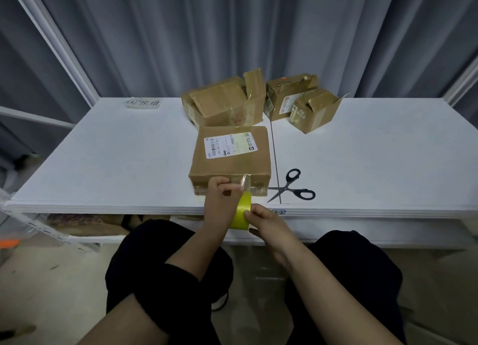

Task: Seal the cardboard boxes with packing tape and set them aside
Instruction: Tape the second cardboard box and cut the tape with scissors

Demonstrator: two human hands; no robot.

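A brown cardboard box (230, 158) with a white shipping label lies near the front edge of the white table (103, 163). A strip of clear tape runs from its near face down to a yellow tape roll (241, 212). My left hand (219, 197) presses against the box's near face and pinches the tape strip there. My right hand (266, 220) grips the roll just below the table's edge.
Black-handled scissors (292, 187) lie open to the right of the box. Three more cardboard boxes (225, 101) (287, 96) (314, 110) stand at the back of the table, against a grey curtain. A handwritten label (143, 102) sits back left. My knees are below the table.
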